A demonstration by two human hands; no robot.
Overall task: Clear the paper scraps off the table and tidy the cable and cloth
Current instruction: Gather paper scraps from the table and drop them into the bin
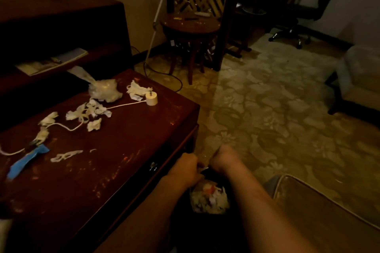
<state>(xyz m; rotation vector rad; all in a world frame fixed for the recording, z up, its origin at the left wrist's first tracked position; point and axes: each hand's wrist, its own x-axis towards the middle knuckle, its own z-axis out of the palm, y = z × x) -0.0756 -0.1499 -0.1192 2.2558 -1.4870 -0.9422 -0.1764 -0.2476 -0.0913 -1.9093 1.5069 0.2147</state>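
Observation:
Several white paper scraps [88, 112] lie scattered on the dark wooden table [127, 141]. A white cable [123, 106] winds among them and ends at a round white plug [151, 99]. A blue cloth [27, 159] lies near the table's left edge. A crumpled clear plastic bag [106, 90] sits at the far side. To the right of the table, my left hand [185, 167] and my right hand [223, 160] both grip the rim of a dark trash bin [205, 219] that holds white scraps.
A low dark shelf [61, 33] with a magazine stands behind the table. A round side table [190, 24] and a black office chair [298, 18] stand farther back on patterned carpet. An armchair [357, 80] is at the right, and a cushion edge [320, 201] is beside the bin.

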